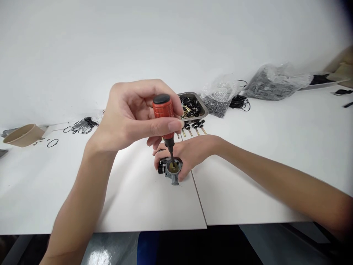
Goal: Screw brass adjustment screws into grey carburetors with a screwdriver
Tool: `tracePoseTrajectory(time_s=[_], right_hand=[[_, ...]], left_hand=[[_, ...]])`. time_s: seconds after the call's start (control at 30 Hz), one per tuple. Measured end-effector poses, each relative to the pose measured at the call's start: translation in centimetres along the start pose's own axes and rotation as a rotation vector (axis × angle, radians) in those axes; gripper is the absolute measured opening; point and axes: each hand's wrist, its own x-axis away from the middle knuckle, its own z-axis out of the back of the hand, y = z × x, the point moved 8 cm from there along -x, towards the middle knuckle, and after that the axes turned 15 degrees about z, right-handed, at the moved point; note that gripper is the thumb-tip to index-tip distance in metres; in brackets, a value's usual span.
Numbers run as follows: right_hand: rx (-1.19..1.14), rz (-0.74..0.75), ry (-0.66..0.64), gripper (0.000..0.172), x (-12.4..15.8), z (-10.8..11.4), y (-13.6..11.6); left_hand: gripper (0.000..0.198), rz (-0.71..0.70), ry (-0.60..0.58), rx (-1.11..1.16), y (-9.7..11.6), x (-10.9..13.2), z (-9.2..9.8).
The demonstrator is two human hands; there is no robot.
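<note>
Left hand [132, 114] closed around the red screwdriver [164, 121], fingers wrapped about the ribbed handle, thumb pressed on its front, black cap on top. Shaft pointing straight down, tip sunk into the brass-coloured centre of the small grey metal part [172, 170].

Right hand [187, 152] cupped around that part from behind and to the right, fingers curled on its body, pinning it to the white table [275, 154] near the seam between 2 tabletops, close to the front edge.

Likely cast metal: stiff, dense for its size, not fragile in the body, but lumpy with a spout at the front and a black knob on the left, so prone to rocking or spinning under the driver's twist. Best gripped low on the flat flanks, clear of the open bowl and the knob. Brass fitting probably soft; a slipped tip could chew its slot. Handle ribbing gives a sure hold; no slip expected there.

Behind the hands: a metal tray [202, 106] of small black and brass pieces, 4 or so pins [194, 127] lined up before it, 2 plastic bags [220, 95] of dark parts further right. Far left: a brown paper bowl [23, 134] and loose black rings [52, 142]
</note>
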Motion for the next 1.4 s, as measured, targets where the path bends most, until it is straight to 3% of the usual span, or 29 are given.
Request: tracePoseTrajectory(time_s=[0.5,0.8,0.97,1.2,1.4], right_hand=[[-0.047,0.032,0.004,0.053,-0.2,-0.1,-0.1],[-0.023,0.016,0.01,0.056,-0.2,0.0,0.1],[-0.033,0.024,0.007,0.055,-0.2,-0.1,0.2],[-0.046,0.035,-0.053,0.058,-0.4,-0.4,0.2],[-0.039,0.037,-0.059,0.058,-0.4,-0.3,-0.1]], left_hand=[[0.013,-0.081,-0.083,-0.121,-0.3,-0.8,-0.3],[0.027,0.059,-0.07,-0.016,-1.3,-1.3,0.1],[0.035,-0.01,-0.203,-0.054,-0.7,-0.9,-0.7],[0.021,-0.153,-0.213,-0.147,0.1,-0.6,-1.2],[0.019,-0.355,-0.045,-0.229,1.1,-0.3,-0.6]])
